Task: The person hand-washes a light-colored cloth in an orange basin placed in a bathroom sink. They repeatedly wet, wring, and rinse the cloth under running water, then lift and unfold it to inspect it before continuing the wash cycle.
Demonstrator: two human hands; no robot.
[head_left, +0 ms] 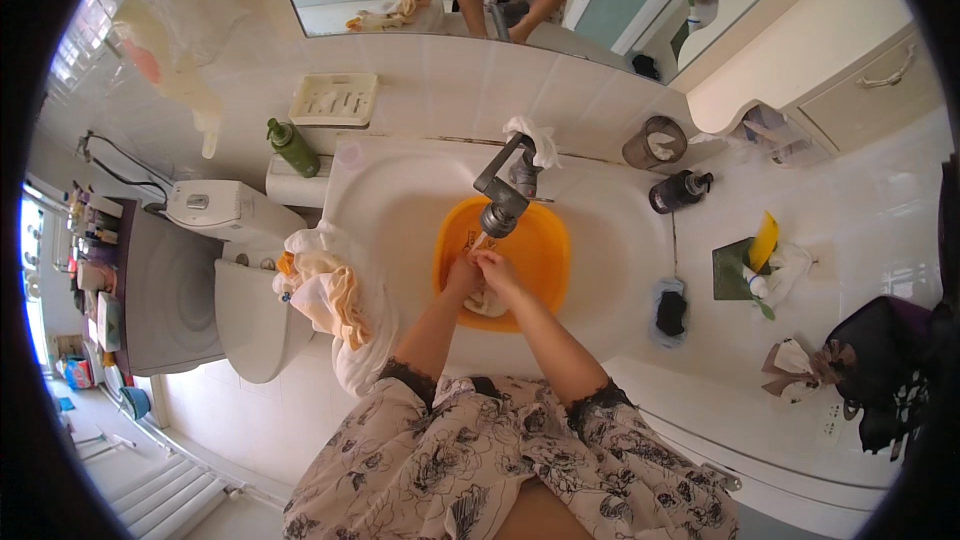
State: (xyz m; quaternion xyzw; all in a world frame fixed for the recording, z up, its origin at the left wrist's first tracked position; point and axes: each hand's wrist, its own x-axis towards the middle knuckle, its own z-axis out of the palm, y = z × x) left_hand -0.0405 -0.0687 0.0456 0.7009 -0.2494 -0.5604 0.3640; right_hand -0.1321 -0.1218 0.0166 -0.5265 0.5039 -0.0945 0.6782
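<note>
Both my hands meet over an orange basin that stands in the white sink. My left hand and my right hand touch each other, their fingers curled in. What lies between the fingers is too small to make out. A pale wet cloth shows just under them, between my wrists; whether the fingers grip it is hidden. From the grey faucet above, a thin stream of water runs down at the hands.
Left of the sink lie bundled white and peach cloths, near the toilet. A green bottle and a soap dish stand behind. On the right are a dark bottle, a cup and a black bag.
</note>
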